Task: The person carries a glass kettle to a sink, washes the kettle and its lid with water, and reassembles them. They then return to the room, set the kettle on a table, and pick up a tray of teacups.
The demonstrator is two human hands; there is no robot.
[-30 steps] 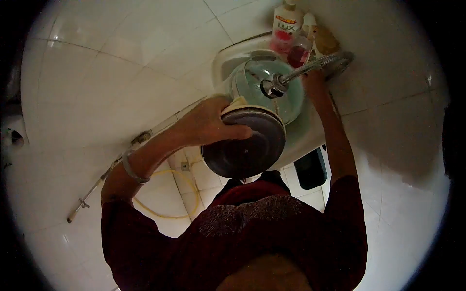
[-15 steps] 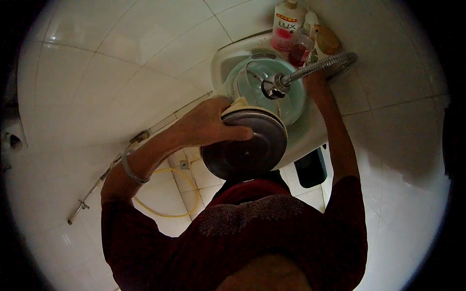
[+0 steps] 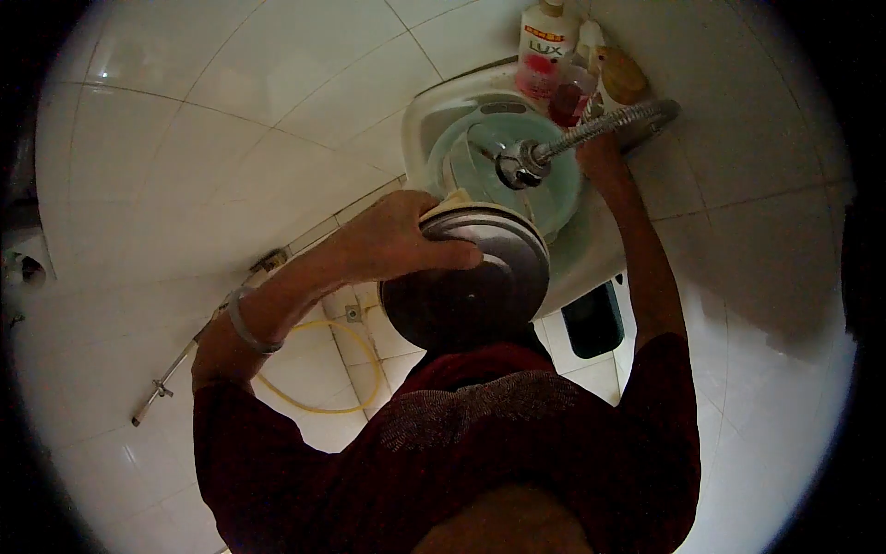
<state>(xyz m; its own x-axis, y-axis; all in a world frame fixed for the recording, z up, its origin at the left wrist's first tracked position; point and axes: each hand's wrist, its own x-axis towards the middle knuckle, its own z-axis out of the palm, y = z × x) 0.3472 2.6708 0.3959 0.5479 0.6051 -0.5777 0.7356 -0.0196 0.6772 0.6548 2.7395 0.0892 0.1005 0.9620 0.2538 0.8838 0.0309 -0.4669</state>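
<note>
My left hand (image 3: 406,235) grips a clear pot with a round dark metal base (image 3: 471,295) and a cream rim. The thumb presses on the base while the fingers go behind the rim. The base faces up towards me, and a clear wall extends from it over the washbasin (image 3: 415,138). Above the basin hangs the flexible metal tap (image 3: 609,129), its spout close to the pot. Behind the tap's hose is my right hand (image 3: 602,157), near the bottles at the basin's back edge. Its fingers are mostly hidden, so what it touches cannot be made out.
A LUX bottle (image 3: 544,51), a smaller bottle with red liquid (image 3: 570,97) and a yellowish item (image 3: 623,76) crowd the back corner. Tiled walls enclose the basin. A yellow hose (image 3: 318,409) loops on the floor, and a dark oblong object (image 3: 592,320) is below right.
The pot's base has tilted slightly and now catches more light. My left hand keeps its grip, and my right hand stays behind the tap with little visible movement.
</note>
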